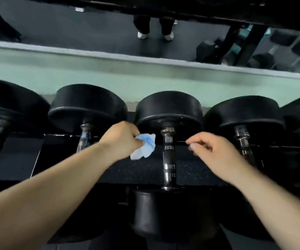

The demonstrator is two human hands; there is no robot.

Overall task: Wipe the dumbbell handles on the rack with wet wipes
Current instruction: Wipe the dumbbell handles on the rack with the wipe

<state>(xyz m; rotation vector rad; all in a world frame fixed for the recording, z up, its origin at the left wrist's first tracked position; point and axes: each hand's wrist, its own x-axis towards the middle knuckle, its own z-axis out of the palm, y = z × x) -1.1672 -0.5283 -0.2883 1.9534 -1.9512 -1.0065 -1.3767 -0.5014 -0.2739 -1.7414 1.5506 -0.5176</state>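
Left hand [122, 139] grips crumpled wipe [145, 147] | right hand [215, 154] loosely curled, holding nothing (slightly blurred) | dumbbell handle [169, 156] between hands

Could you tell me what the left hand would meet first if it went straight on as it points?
Probably the centre dumbbell's handle, near its far head, with the wipe touching first; depth is unclear.

Mirror [91, 29] spans top of view, with a grey ledge [109, 55] along its lower edge. Reflected: dark floor, 2 legs in dark trousers [142, 24], 2 white shoes [142, 35]. Right part of reflection blurred. Pale green wall band [91, 74] below ledge. Speckled black floor matting [136, 170] lower down.
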